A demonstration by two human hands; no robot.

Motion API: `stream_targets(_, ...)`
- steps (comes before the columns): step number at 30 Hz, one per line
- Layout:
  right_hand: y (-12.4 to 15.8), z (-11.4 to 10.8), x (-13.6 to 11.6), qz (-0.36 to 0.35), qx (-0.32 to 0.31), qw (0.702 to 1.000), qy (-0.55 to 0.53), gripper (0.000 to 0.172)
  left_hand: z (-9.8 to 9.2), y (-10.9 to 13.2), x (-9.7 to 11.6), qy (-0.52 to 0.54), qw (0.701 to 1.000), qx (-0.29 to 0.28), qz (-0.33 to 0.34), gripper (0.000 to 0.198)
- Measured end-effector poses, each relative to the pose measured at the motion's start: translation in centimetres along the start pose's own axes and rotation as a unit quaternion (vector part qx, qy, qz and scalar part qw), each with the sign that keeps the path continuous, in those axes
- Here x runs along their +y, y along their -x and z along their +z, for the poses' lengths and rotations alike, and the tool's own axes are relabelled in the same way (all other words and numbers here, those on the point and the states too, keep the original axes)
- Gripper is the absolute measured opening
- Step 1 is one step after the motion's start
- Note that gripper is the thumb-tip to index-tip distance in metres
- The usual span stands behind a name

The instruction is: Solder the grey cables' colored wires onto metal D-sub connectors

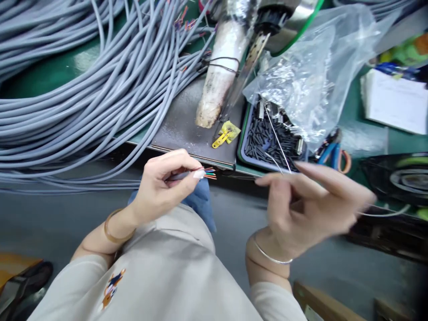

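My left hand [167, 183] pinches the end of a grey cable [179, 175]; thin coloured wires [210, 173] fan out past the thumb and fingertip. To the right, my right hand [309, 205] is raised near the table edge, its fingers bent and somewhat blurred. A thin pale strand [278, 138] runs from the tray down to its fingers, and I cannot make out how it is held. Behind that hand sits a tray [241, 145] of small black sleeves [264, 142] and metal connectors [277, 111].
Bundled grey cables [83, 111] cover the left of the green table [371, 142]. A wrapped tube [220, 76] stands over a dark plate [183, 120] with a yellow piece [221, 138]. Plastic bag [310, 67], blue-handled pliers [329, 154] and paper stack [394, 100] lie right.
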State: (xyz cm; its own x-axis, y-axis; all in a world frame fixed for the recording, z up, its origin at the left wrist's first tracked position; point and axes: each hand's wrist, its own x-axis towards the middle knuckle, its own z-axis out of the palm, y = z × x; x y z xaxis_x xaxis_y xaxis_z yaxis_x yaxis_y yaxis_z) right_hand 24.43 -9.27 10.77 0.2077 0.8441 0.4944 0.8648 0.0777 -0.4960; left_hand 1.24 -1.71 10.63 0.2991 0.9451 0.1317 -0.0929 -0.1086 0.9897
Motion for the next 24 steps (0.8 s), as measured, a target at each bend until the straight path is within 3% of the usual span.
stream_targets(3,-2.2,-0.6,2.1,0.019,-0.059,0.991,0.117,0.013,0.8,-0.2,1.3,-0.046,0.994,-0.03,0.094,0.008)
stream_targets(6,-3.8,-1.6,5.3,0.021,-0.042,0.978,0.204,0.017,1.8,-0.1,1.5,-0.021,0.98,-0.121,0.154,0.021)
stream_targets(9,-4.9,-2.3,7.6,0.06,-0.042,0.963,0.26,0.016,2.6,0.0,1.0,0.013,0.975,-0.182,0.125,0.018)
stream_targets(11,-5.5,-2.1,8.4,0.078,-0.059,0.954,0.285,0.015,2.8,0.0,0.2,0.033,0.986,-0.156,0.046,0.008)
stream_targets(15,-6.6,-0.6,9.1,0.09,-0.083,0.941,0.316,0.015,2.2,-0.3,-2.0,0.089,0.991,-0.019,-0.095,0.014)
stream_targets(20,-7.2,0.9,9.8,0.099,-0.067,0.94,0.318,0.01,0.9,-0.6,-4.1,0.136,0.977,0.065,-0.152,0.013)
stream_targets(24,-7.0,0.3,9.9,0.119,-0.025,0.949,0.291,0.01,0.7,-0.9,-4.2,0.167,0.97,0.083,-0.157,0.013)
